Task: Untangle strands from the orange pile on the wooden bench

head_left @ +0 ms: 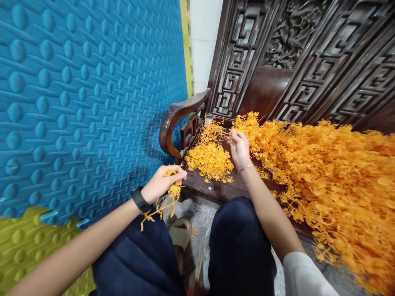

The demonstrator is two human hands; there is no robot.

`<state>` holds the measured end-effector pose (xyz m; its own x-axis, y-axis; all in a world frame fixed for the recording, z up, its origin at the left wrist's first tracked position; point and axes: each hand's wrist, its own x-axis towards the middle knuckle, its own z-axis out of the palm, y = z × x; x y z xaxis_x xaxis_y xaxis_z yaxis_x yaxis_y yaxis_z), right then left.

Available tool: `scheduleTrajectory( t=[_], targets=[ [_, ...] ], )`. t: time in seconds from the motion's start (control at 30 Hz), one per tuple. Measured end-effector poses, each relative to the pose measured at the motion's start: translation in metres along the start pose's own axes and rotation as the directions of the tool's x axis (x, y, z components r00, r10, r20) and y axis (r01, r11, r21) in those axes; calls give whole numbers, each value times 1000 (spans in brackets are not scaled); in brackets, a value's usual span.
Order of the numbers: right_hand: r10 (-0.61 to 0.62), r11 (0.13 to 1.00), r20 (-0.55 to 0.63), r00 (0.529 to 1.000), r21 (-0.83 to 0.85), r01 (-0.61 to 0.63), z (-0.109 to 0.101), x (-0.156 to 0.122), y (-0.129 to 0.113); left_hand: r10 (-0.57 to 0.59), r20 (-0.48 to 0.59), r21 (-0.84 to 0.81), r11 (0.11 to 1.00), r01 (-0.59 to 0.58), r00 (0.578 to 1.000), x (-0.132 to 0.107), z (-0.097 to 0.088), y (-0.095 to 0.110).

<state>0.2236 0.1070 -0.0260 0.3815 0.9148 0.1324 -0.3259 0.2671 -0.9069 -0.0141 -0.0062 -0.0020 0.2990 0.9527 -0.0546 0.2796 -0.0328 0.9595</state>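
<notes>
My left hand [159, 183], with a dark band at its wrist, is closed on an orange branching plastic sprig [173, 194]. The sprig's thin stems hang below the fingers, over my knee. Over the bench seat, my right hand [240, 151] has its fingers pinched together; whatever lies between them is too small to make out. To its left is a small heap of orange plastic flower pieces [210, 160]. Bare orange stems [212, 130] lie behind that heap. A much larger pile of orange plastic sprigs [333, 172] spreads to the right of this hand.
The dark wooden bench has a curved armrest [168, 127] on the left and a carved backrest [268, 88] behind the piles. A blue textured foam mat [86, 94] stands along the left, with a yellow-green mat [27, 250] below it. My knees are close to the seat's front edge.
</notes>
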Motion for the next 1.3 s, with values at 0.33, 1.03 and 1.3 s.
scheduleTrajectory(
  t=[0.33,1.03,1.3],
  targets=[
    [-16,773,348,937,-590,233,-26,13,33,12,18,41,999,-13,1000,11,8,-5],
    [130,878,813,568,-360,314,36,-86,-21,-24,-232,-149,989,-11,972,23,-1,-2],
    [5,740,812,584,-396,544,50,-123,-6,73,-406,-74,991,-112,911,25,1,-3]
  ],
)
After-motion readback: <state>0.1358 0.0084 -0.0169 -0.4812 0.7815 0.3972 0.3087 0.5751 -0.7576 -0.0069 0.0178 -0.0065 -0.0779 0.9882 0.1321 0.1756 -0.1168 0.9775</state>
